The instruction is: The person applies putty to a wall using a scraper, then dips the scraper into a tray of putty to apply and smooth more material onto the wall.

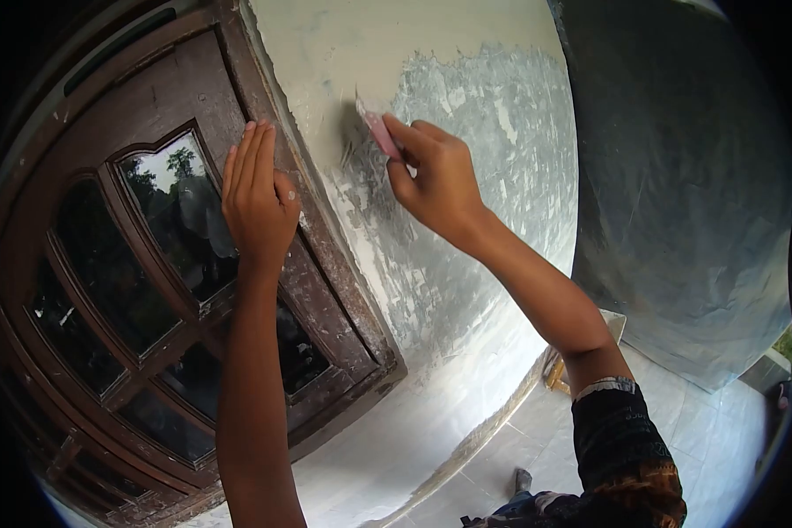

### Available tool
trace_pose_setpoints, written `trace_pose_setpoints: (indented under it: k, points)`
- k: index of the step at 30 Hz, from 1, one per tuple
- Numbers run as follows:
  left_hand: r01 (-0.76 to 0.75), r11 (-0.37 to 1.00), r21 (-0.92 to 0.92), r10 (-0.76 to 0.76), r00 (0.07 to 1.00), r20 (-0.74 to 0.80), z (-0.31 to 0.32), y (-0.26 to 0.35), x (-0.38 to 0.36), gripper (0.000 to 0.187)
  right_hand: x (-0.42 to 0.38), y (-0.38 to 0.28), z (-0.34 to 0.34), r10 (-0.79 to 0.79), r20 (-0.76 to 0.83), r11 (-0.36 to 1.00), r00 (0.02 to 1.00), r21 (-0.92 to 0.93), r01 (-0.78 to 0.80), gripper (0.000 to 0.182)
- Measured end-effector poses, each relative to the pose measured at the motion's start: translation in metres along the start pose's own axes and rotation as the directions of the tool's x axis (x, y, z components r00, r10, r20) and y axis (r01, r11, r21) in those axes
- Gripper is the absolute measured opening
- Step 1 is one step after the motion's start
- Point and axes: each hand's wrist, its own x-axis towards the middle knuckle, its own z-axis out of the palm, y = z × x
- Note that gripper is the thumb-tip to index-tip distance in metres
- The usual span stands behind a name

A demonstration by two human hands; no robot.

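Observation:
My right hand (436, 176) grips a small pink scraper (378, 132), its tip at the wall (466, 273) near the edge between beige coating and rough grey, patchy surface. My left hand (260, 198) lies flat, fingers extended, against the brown wooden window frame (229, 79), left of the scraper. It holds nothing. Pale specks show on the left thumb. The wall's grey area is streaked with white marks.
Glass panes (180, 211) fill the window at left. A dark grey wall (678, 176) stands at right. Below are a tiled floor (678, 396), a wooden-edged object (556, 374) by the wall base and a foot (522, 480).

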Motion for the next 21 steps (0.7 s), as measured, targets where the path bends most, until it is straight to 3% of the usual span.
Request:
trace_pose_setpoints:
  k: [3,5,7,9,12,16,17,19,21]
  points:
    - [-0.001,1.0,-0.01,0.001,1.0,-0.006,0.0,0.002,0.002,0.049,0.047,0.039,0.005,0.01,-0.102,0.994,0.995,-0.107,-0.021,0.028]
    - [0.012,1.0,0.018,-0.012,1.0,-0.004,-0.002,0.002,0.003,0.046,0.045,0.063,0.026,-0.148,-0.057,0.938,0.987,-0.324,0.122,0.025]
    - [0.002,1.0,0.022,-0.001,1.0,-0.012,0.001,0.0,0.006,0.046,-0.003,0.039,0.037,-0.158,0.042,0.937,0.987,-0.308,0.163,0.034]
    - [0.003,1.0,0.028,-0.003,1.0,-0.015,0.001,0.001,0.006,0.046,-0.056,0.01,0.034,-0.239,0.083,0.957,0.968,-0.151,0.249,0.055]
    - [0.016,1.0,0.027,-0.016,1.0,-0.005,0.001,0.001,0.008,0.046,-0.051,-0.018,0.012,-0.155,0.065,0.987,0.986,-0.018,0.157,0.048]
    - [0.003,1.0,0.025,-0.003,1.0,-0.014,0.003,-0.001,0.005,0.046,0.04,0.023,0.009,-0.034,-0.145,0.992,0.989,-0.129,0.015,0.028]
    - [0.002,1.0,0.026,-0.001,1.0,-0.019,0.003,-0.001,0.006,0.046,0.052,0.033,0.012,-0.035,-0.144,0.992,0.989,-0.128,0.016,0.028]
    - [0.002,1.0,0.027,-0.002,1.0,-0.018,0.002,0.0,0.006,0.046,0.06,0.049,0.024,-0.076,-0.101,0.93,0.992,-0.365,0.034,0.024]
    - [-0.002,1.0,0.022,0.003,1.0,-0.015,0.0,0.0,0.006,0.046,0.024,0.043,0.04,-0.127,-0.048,0.934,0.991,-0.343,0.103,0.031]
